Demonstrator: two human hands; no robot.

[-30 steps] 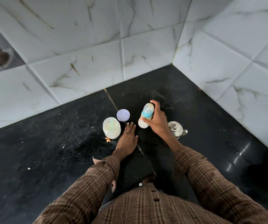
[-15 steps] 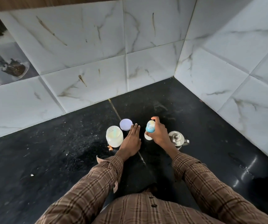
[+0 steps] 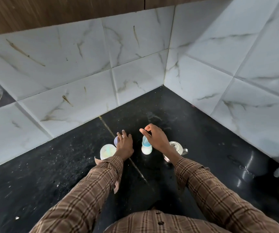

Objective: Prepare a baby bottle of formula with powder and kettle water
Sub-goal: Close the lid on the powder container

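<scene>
Head view: the landmark is the small baby bottle with a blue collar and milky-white contents (image 3: pixel 146 146), standing upright on the black speckled stone counter (image 3: pixel 51 165) near the corner of the white marble-look tiled wall (image 3: pixel 135 73). Its teat and collar are on, so it looks already filled and closed, probably near the end of the task.

Just right of the bottle, the right hand (image 3: pixel 157 140) hangs over it with fingers spread and curled loosely; it grips nothing, and whether a finger brushes the teat I cannot tell.

Behind that hand, further right of the bottle, sits the shiny steel kettle with a knobbed lid (image 3: pixel 175 147), kept close for pouring.

Left of the bottle, the left hand (image 3: pixel 124 145) lies flat, palm down, holding nothing, its fingertips over the edge of a round pale lilac lid (image 3: pixel 116 140).

Further left stands an open whitish round powder tub (image 3: pixel 107 151), uncapped, presumably for scooping, its lid set aside within reach.
</scene>
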